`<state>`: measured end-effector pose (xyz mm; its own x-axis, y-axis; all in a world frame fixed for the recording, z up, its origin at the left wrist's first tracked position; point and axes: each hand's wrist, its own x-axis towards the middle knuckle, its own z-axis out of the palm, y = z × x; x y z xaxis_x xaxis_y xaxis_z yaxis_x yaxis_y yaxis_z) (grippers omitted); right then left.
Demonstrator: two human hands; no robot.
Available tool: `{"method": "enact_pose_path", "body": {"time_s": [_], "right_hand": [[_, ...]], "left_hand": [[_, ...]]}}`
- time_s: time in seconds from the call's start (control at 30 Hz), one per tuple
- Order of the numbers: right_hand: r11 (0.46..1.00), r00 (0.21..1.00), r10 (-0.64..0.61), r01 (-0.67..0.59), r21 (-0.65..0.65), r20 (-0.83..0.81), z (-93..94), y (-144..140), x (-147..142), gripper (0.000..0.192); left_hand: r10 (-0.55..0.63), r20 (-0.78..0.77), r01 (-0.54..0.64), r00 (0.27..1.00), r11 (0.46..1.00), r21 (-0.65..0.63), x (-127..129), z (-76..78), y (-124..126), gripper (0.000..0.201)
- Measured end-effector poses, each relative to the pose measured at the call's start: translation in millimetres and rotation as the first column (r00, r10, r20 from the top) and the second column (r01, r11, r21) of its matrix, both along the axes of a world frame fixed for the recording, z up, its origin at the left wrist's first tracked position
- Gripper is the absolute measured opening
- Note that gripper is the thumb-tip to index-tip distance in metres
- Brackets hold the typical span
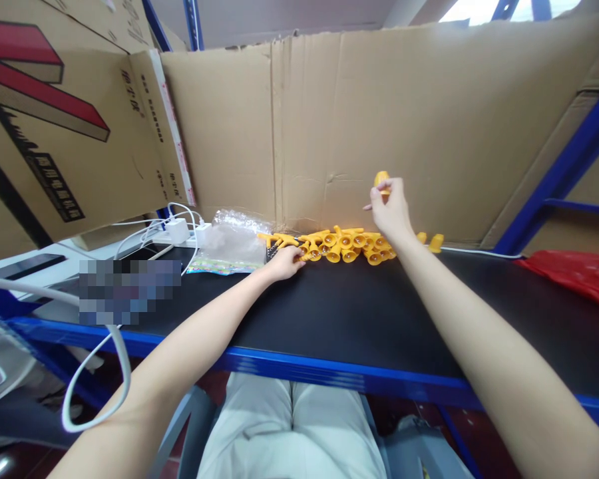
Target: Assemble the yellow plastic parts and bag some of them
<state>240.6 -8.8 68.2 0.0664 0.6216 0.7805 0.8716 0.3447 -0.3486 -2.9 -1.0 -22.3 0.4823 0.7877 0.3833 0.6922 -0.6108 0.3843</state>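
A row of yellow plastic funnel-shaped pieces (348, 255), with narrow stems and flared round mouths, lies piled along the back of the black shelf. At the pile's left end is my left hand (285, 263), its fingers curled against one of these pieces; the fingertips are partly hidden. Raised above the pile in front of the cardboard, my right hand (392, 203) pinches a yellow cup-shaped piece (381, 178) between thumb and fingers. Two more yellow pieces (436, 243) stand mouth down beyond my right forearm.
Left of the pile lies a clear plastic bag (234, 239). White chargers (177, 231) and cables sit farther left, with one cable looping over my left forearm. Cardboard (429, 120) walls the back. A red bag (574, 269) lies at right; the blue shelf edge (299, 366) runs in front.
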Motion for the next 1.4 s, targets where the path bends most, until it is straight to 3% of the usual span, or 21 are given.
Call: {"method": "enact_pose_path", "body": {"time_s": [0.13,0.27,0.37,0.9,1.07,1.27,1.4], "right_hand": [[0.988,0.991,0.112,-0.12,-0.101,-0.078,-20.0,-20.5,-12.6,0.038],[0.924,0.928,0.291,-0.209,-0.32,0.233,-43.6,-33.7,-8.9,0.028],[0.892,0.851,0.352,-0.18,-0.415,0.389,-51.1,-35.3,-4.9,0.02],[0.862,0.792,0.451,-0.268,-0.43,0.411,-56.1,-31.2,-10.2,0.019],[0.859,0.799,0.451,-0.268,-0.436,0.397,-54.3,-36.2,-15.9,0.021],[0.853,0.804,0.463,-0.291,-0.433,0.373,-55.7,-38.1,-18.0,0.023],[0.858,0.814,0.448,-0.276,-0.432,0.37,-56.1,-38.8,-18.1,0.026]], "left_hand": [[0.027,-0.064,-0.023,0.998,0.998,0.06,-1.5,-0.5,1.3,0.014],[0.009,-0.099,0.002,0.995,0.994,0.111,-3.7,-0.2,0.3,0.012],[0.011,-0.107,0.003,0.994,0.992,0.125,-4.9,0.2,0.7,0.012],[-0.048,-0.096,0.068,0.994,0.974,0.214,-5.0,0.2,-1.2,0.012],[-0.007,-0.05,0.017,0.999,0.979,0.205,-3.5,6.7,-11.1,0.018],[-0.036,-0.042,0.045,0.998,0.971,0.236,0.8,14.5,-19.3,0.022],[0.023,0.006,-0.024,1.0,0.981,0.195,1.3,18.0,-21.0,0.031]]}}
